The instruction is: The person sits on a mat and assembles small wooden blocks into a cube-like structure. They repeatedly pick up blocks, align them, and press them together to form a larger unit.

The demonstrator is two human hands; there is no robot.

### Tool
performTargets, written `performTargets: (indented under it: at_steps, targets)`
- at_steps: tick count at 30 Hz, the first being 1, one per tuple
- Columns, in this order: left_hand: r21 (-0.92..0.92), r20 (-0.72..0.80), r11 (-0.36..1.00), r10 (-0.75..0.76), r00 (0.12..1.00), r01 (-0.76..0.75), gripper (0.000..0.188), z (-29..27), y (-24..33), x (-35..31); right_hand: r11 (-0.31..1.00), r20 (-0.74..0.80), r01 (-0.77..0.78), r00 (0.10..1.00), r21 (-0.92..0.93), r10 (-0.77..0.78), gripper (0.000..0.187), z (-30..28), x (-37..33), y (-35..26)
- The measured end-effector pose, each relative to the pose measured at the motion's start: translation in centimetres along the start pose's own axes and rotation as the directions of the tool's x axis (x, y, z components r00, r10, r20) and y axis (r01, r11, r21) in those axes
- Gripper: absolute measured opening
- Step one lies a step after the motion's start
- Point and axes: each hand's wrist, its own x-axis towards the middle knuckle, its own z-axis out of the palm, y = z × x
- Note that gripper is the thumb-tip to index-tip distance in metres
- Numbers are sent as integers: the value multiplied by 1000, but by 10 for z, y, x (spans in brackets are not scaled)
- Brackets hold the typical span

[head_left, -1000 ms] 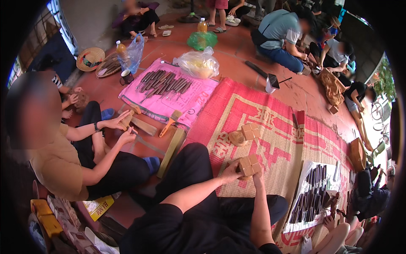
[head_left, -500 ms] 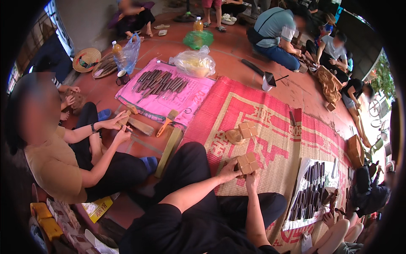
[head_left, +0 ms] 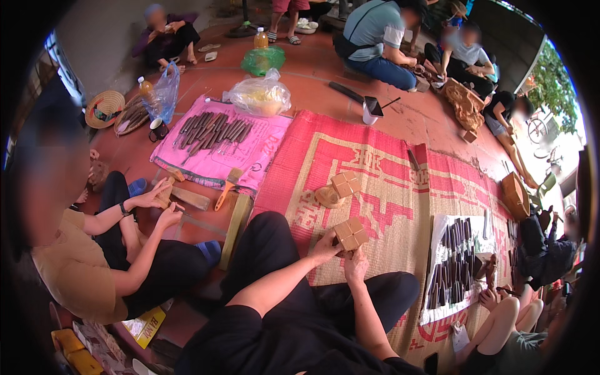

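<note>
The wearer sits cross-legged at the edge of a red woven mat [head_left: 387,187]. Both hands hold one square wooden block [head_left: 350,233], its upper face scored into four quarters. The left hand [head_left: 326,245] has its grip clamped on the block's near-left edge; the right hand [head_left: 356,262] grips it from directly below, fingers closed beneath it. The block lies just above and forward of both grips, tilted, with no marked long axis. The two hands are equally close to it. A second, similar block [head_left: 345,184] rests on the mat well beyond the grips, touching a round wooden piece [head_left: 327,197] to its left.
</note>
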Motion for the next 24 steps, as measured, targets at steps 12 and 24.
performTargets:
  at_steps: [12,24]
  targets:
    - [77,-13,996,40,999,-39,69,1,5,-7,997,-42,-71,996,28,73,43,7,-7,-3]
    - [153,-63,985,85,994,-75,75,-7,-20,-1,997,-72,-80,994,11,81,40,11,-14,-11]
